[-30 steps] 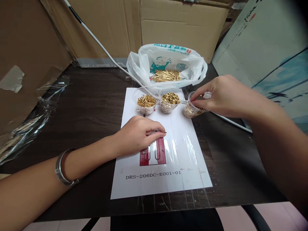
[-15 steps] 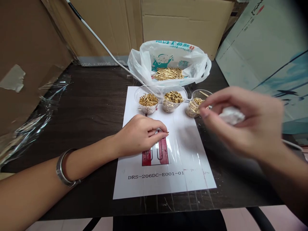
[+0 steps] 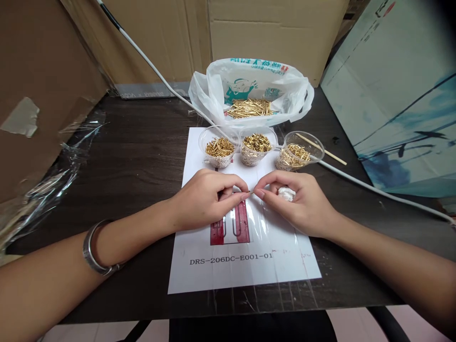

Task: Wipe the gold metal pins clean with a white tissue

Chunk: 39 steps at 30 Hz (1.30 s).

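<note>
My left hand point(image 3: 208, 199) pinches a tiny brass pin point(image 3: 250, 192) between thumb and forefinger, above the printed sheet point(image 3: 199, 275). Facing it, my right hand point(image 3: 302, 202) has its thumb and forefinger pinched together at the same spot, the two sets of fingertips almost touching. Whether the right fingertips hold a second small part is too small to make out. A crumpled white wad point(image 3: 286, 194) is tucked in the curled fingers of the right hand. Just beyond the hands stand three clear plastic cups, the left point(image 3: 220, 161), middle point(image 3: 252, 158) and right point(image 3: 290, 164), holding small brass parts.
Behind the cups sits an open white plastic bag point(image 3: 206, 99) with longer brass pins point(image 3: 251, 108). A thin wooden stick point(image 3: 326, 151) leans out of the right cup. A white cable point(image 3: 384, 191) crosses the table. Cardboard boxes point(image 3: 142, 47) stand around the back and sides.
My right hand has come from over the right cup down and left, to the fingertips of my left hand, still carrying the white wad. My left hand has stayed in place.
</note>
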Available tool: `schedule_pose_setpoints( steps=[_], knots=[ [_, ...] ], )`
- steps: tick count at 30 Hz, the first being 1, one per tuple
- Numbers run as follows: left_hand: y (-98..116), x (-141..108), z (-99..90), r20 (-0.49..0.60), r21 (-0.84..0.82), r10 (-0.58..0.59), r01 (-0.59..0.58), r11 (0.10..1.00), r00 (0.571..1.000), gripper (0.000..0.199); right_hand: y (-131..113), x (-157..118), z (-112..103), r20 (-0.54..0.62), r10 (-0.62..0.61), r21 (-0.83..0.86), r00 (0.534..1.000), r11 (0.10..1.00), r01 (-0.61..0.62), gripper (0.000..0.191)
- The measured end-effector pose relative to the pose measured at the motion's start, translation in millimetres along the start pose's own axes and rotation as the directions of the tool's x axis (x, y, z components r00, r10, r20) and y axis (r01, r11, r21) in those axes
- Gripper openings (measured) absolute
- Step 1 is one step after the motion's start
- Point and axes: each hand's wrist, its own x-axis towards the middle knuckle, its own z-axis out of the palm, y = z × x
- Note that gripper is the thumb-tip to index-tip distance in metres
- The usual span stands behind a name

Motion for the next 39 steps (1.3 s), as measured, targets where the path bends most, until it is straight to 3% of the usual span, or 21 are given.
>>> schedule_pose_setpoints(
  steps=[7, 12, 19, 23, 27, 33, 35, 39],
  knots=[
    [-1, -1, 0.6, 0.001, -0.011, 0.007, -0.006, 1.0, 1.0, 0.014, 0, 1, 4, 0.0, -0.04, 0.003, 0.999, 0.999, 0.04, 0.009],
    [1, 0, 0.2, 0.006, -0.008, -0.013, 0.013, 1.0, 1.0, 0.014, -3, -2, 9, -0.062, -0.172, -0.073, 0.983, 0.983, 0.167, 0.007],
    [2, 0, -0.8, 0.04, 0.052, 0.014, -0.016, 0.999, 0.999, 0.011, -11, -4, 19, -0.143, -0.338, -0.196, 0.93, 0.931, 0.308, 0.008],
    [1, -1, 0.5, 0.082, 0.129, 0.049, -0.059, 0.99, 0.995, 0.021, -16, -6, 20, -0.19, -0.411, -0.24, 0.892, 0.9, 0.364, 0.015],
    [0, -2, 1.9, 0.158, 0.194, 0.025, -0.056, 0.979, 0.987, 0.016, -23, -8, 25, -0.103, -0.489, -0.291, 0.866, 0.848, 0.444, 0.011],
    [3, 2, 0.9, 0.214, 0.243, -0.027, -0.027, 0.97, 0.976, 0.021, -25, -3, 42, -0.056, -0.623, -0.41, 0.78, 0.727, 0.552, 0.008],
    [3, 2, -0.3, 0.222, 0.247, -0.03, -0.026, 0.969, 0.975, 0.021, -23, -1, 45, -0.059, -0.626, -0.409, 0.778, 0.726, 0.553, 0.01],
    [3, 3, -1.3, 0.233, 0.263, -0.02, -0.043, 0.964, 0.972, 0.023, -19, 1, 49, -0.064, -0.574, -0.353, 0.817, 0.778, 0.519, 0.011]
  ],
)
